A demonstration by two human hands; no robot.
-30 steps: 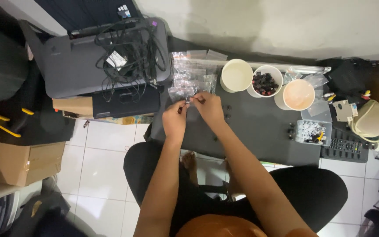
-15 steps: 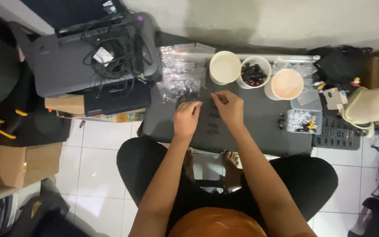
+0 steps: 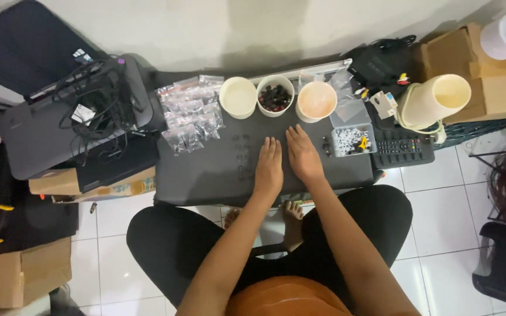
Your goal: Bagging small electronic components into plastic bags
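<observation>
Both my hands lie flat, palms down, side by side on a low dark grey table [image 3: 206, 181]. My left hand [image 3: 269, 167] rests just right of several small dark parts [image 3: 242, 157] set out in short columns. My right hand [image 3: 303, 155] lies left of a few more small dark parts [image 3: 326, 146]. Neither hand holds anything. Behind the hands stand three paper cups: an empty cream one [image 3: 238, 97], one with dark pieces [image 3: 275, 96] and a pale orange one [image 3: 317, 100].
A pile of small clear bags [image 3: 191, 114] lies at the table's back left. A clear tray of mixed small parts [image 3: 351, 141] and a black remote [image 3: 401, 147] sit at the right. A grey printer with cables [image 3: 71, 117] stands left, cardboard boxes [image 3: 475, 64] right.
Both hands let go of the small item they held up together and came down flat on the table. The camera view shifted left and downward.
</observation>
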